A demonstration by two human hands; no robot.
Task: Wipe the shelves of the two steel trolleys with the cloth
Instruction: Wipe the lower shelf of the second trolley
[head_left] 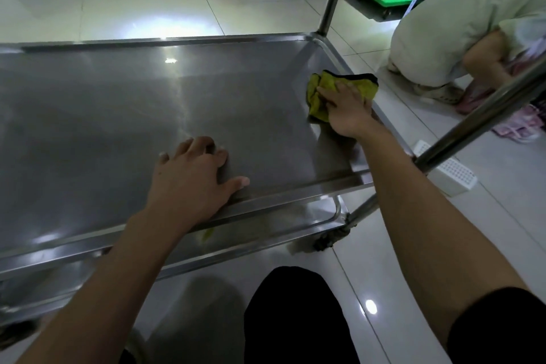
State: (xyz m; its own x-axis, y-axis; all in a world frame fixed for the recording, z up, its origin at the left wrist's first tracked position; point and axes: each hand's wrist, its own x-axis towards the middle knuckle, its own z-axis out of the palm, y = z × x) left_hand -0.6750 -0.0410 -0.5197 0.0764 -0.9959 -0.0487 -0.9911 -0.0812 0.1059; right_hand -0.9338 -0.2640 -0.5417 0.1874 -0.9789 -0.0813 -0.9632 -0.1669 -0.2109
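A steel trolley shelf [124, 115] fills the left and middle of the view, under a dark upper shelf along the top edge. A crumpled yellow cloth [359, 83] with a dark edge lies at the shelf's right side, against its raised rim. My right hand [345, 108] presses flat on the cloth with straight, spread fingers. My left hand [193, 177] rests on the shelf near its front rim, fingers bent slightly against the steel and thumb stretched to the right. A lower shelf [295, 221] shows beneath the front rim.
Steel trolley posts stand at the back right [329, 10] and front right [472, 124]. Another person [449, 47] crouches on the tiled floor to the right. A white perforated box [446, 173] lies on the floor by the front post. My dark-clad knee [292, 316] is below.
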